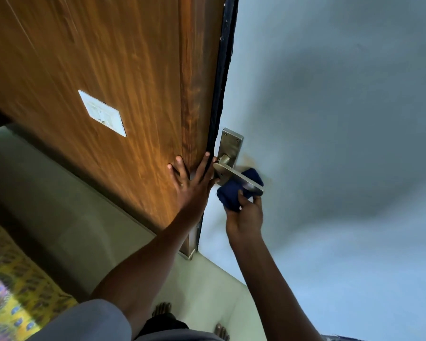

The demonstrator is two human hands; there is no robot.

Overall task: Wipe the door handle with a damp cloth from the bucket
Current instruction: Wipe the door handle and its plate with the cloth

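A brass-coloured lever door handle point(229, 169) on a metal backplate point(230, 142) sticks out from the pale blue door face. My right hand point(245, 215) grips a dark blue cloth point(234, 194) wrapped around the far end of the lever. My left hand point(193, 183) lies flat with fingers spread against the edge of the brown wooden door point(121, 82), just left of the handle. No bucket is in view.
A white label point(102, 113) is stuck on the wooden door face. The pale blue surface point(342, 119) fills the right side. Below are a light tiled floor point(207, 286), my bare feet point(161, 310), and a yellow patterned fabric point(8, 286) at lower left.
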